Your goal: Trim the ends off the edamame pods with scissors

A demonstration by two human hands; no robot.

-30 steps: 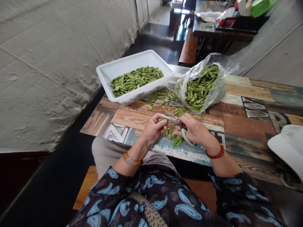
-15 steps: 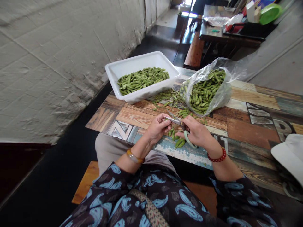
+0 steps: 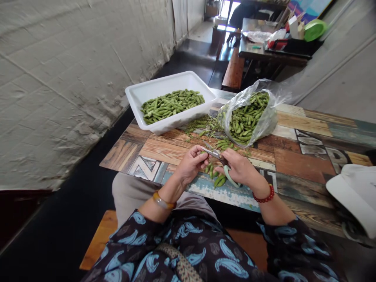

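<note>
My right hand is closed around the pale green handles of a pair of scissors, whose parted blades point left. At the blade tips, my left hand pinches a green edamame pod, mostly covered by the fingers. Just below, between my hands, several loose edamame pods lie on the table. A white plastic tub beyond my left hand holds a heap of pods. To its right, a clear plastic bag lies on its side, its mouth toward me, full of pods.
Green trimmings are scattered between tub and bag on the patchwork wood-pattern table. A white cap sits at the right edge. A pale wall runs along the left. Behind stand a wooden bench and another cluttered table.
The whole view has shifted slightly, so things appear a little lower and farther left. My hands keep nearly the same pose, with the scissors still at my left fingertips.
</note>
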